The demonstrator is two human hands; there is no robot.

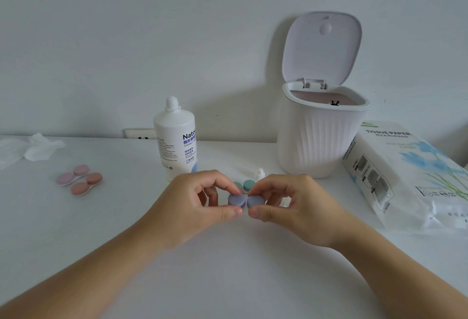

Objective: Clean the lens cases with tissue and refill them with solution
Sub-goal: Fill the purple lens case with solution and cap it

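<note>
While both hands work at the middle of the white table, the head view shows a purple lens case held between them. The left hand pinches the left purple cap between thumb and curled fingers; the right hand pinches the right cap likewise. Both caps sit on the case. Whether they are being loosened or tightened cannot be told.

Just beyond the fingertips lies a green lens case, caps on, partly hidden. Beside it, beyond the right hand, stands a small white bottle cap. Beyond the left hand stands the solution bottle, uncapped. Well to the left of the left hand lie a pink lens case and an orange lens case, both capped, with a crumpled tissue beyond them. Beyond the right hand stands a small white bin, lid raised; further right lies a tissue paper pack.

Judgement: the used tissue and the open bottle suggest work is under way. The two cases set aside may be finished; the purple is in hand and the green probably remains.
</note>
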